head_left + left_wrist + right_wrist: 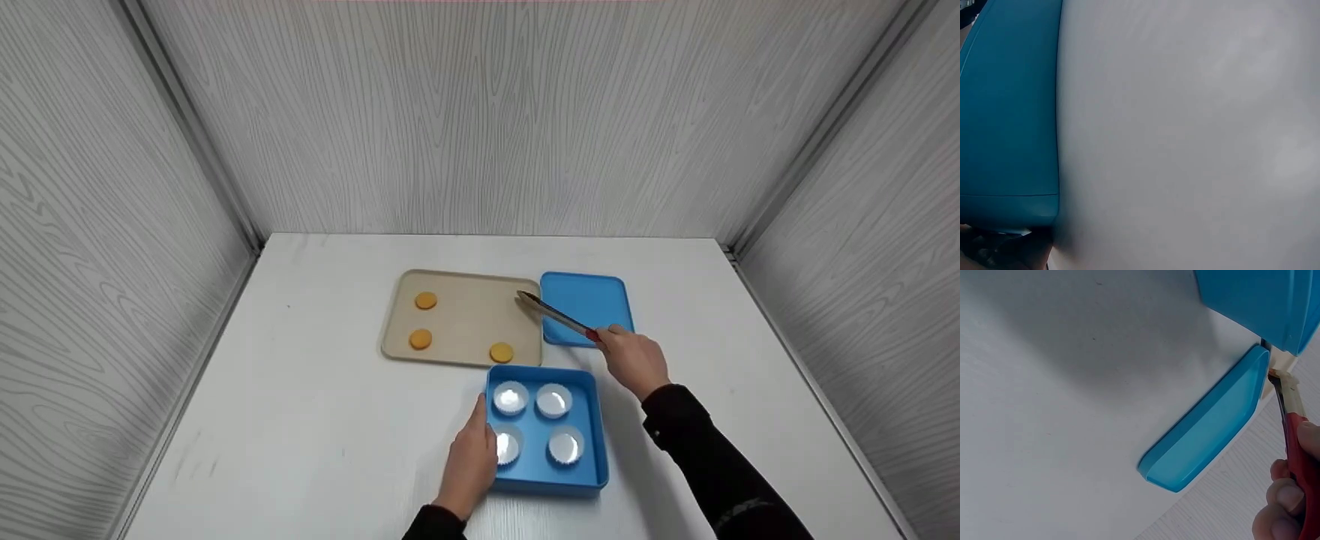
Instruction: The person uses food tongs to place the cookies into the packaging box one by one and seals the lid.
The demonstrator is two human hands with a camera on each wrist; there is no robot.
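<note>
My right hand (pixel 634 360) grips tongs (pixel 559 316) by their red handle (pixel 1301 467). The tongs' tips hover at the right end of a beige tray (pixel 465 322), with nothing seen between them. My left hand (pixel 471 457) holds the left side of an open blue box (pixel 536 480), with fingers along its wall. Several white fluted cups (pixel 554 400) stand in the box. On the tray lie three round yellow-orange discs: one at the back left (pixel 426 301), another at the front left (pixel 421 339) and the third at the front right (pixel 501 352).
A shallow blue lid (pixel 589 296) lies inside up beside the tray's right end, under the tongs in the head view. The box's far edge borders the tray's front right corner. Grey wood-grain panels (pixel 480 120) enclose the white table (pixel 300 420) at the back and sides.
</note>
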